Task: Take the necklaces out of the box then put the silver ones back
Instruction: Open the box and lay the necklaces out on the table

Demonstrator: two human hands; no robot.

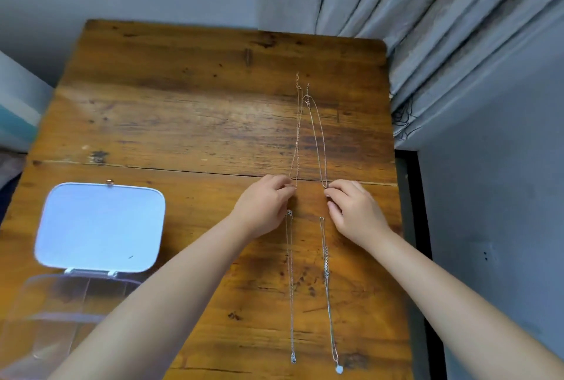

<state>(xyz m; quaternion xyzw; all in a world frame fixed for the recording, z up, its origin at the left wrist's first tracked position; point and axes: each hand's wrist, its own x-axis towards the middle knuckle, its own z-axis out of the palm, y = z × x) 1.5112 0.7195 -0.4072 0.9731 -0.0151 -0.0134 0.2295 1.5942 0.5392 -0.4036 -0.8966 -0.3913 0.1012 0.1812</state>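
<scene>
I am pinching the near ends of two gold chains (308,138) — left hand (263,205) on one, right hand (354,211) on the other — laying them straight so they are staying untangled. Two silver chains (291,288) are lying nearer me, apart from the gold. The box (91,257) is sitting open at the left, ready for them.

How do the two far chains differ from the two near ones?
The far chains look gold-toned; the near chains look silvery. The far pair touches the left hand and right hand at its near ends; the near pair lies free. All lie stretched lengthwise on the table.
</scene>
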